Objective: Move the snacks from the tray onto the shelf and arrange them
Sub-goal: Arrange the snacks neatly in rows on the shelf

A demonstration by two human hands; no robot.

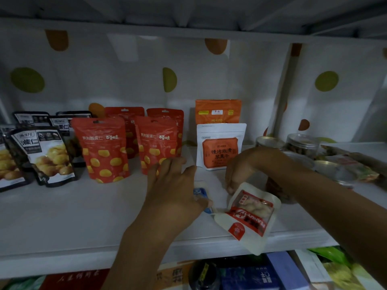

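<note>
Right hand point(236, 174) pinches a white-and-red pouch point(249, 218), its "PEANUT" print upside down, long axis slanting near-right; left hand point(173, 185), fingers spread, lies over a blue packet point(200, 193).

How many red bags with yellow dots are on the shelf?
4: front left red bag, front right red bag, back left red bag, back right red bag. More could hide behind.
</note>
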